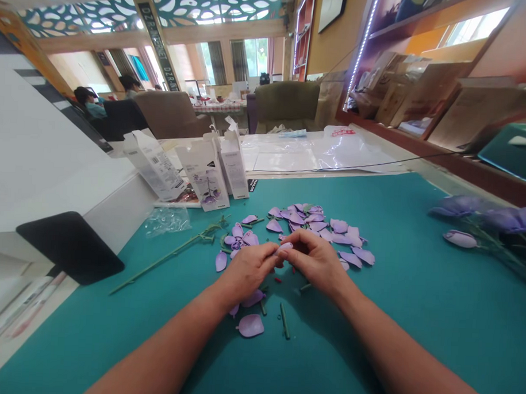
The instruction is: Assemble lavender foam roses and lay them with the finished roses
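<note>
Mid-frame, the left hand and right hand pinch a purple petal, probably light, thin and stiffish, best held by its edges.

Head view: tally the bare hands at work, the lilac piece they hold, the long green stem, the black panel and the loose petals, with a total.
Left hand and right hand: 2
Held lilac piece: 1
Long green stem: 1
Black panel: 1
Loose petals: at least 10; they overlap
Total: at least 15
</note>
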Motion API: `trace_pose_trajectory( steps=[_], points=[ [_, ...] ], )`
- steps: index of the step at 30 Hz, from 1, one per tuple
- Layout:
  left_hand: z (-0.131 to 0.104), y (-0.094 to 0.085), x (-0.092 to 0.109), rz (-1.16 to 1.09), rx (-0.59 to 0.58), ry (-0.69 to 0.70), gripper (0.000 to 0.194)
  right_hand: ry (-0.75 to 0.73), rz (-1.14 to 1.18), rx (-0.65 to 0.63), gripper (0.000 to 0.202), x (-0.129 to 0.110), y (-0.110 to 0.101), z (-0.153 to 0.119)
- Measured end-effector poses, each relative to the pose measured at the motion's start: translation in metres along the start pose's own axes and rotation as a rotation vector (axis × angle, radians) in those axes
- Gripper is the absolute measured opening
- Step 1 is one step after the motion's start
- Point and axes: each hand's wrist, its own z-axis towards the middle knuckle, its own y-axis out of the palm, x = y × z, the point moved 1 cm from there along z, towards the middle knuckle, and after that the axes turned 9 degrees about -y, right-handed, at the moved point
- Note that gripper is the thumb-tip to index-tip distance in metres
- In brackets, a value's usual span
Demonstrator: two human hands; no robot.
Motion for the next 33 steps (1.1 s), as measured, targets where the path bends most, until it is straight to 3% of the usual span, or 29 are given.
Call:
trace_pose_trajectory(
  steps=[7,13,19,23,27,33],
  points=[
    [-0.001,0.002,0.001,-0.074,-0.002,0.051,0.036,-0.040,-0.179,0.053,0.009,-0.006,-0.003,-0.002],
    [-0.002,0.002,0.003,-0.113,0.007,0.020,0.032,0.076,0.011,-0.006,0.022,-0.005,-0.001,0.000],
    [-0.002,-0.001,0.000,0.021,0.050,0.014,0.029,0.093,-0.162,-0.124,0.038,-0.008,-0.013,0.000],
    [-0.001,-0.001,-0.002,0.308,0.042,0.081,0.031,-0.032,-0.495,-0.267,0.032,-0.006,-0.016,-0.003],
    [-0.003,-0.001,-0.001,0.589,0.035,0.158,0.033,-0.234,-0.816,-0.306,0.025,0.006,-0.015,-0.005],
    [-0.005,0.003,0.001,0.689,0.064,0.200,0.025,-0.400,-0.987,-0.322,0.021,0.018,-0.012,-0.007]
  ],
)
